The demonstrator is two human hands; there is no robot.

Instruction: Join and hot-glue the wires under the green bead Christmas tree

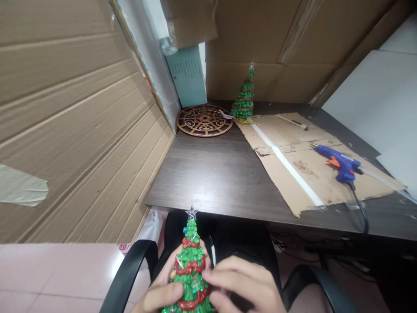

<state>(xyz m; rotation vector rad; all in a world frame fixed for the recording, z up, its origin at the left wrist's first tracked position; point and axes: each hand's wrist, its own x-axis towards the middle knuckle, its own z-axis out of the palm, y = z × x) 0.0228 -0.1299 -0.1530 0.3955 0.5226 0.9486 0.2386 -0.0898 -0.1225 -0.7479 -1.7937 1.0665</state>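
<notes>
A small green Christmas tree figurine (192,254) with red garlands, bows and a clear star on top is held upright over my lap, below the table's front edge. My left hand (163,289) wraps round it from the left and behind, thumb pressed on its front. At its right side, my right hand (246,282) has its fingertips against the branches, close to a small green gift-box ornament (196,284). Whether a tiny piece sits between those fingertips is hidden. The tree's base runs out of view at the bottom.
A second Christmas tree (244,98) stands at the back beside a round patterned plate (205,130). On a cardboard sheet (289,161) lie a blue glue gun (342,163) and a thin brush (293,123). A teal box (187,78) stands behind; cardboard (81,108) walls the left side.
</notes>
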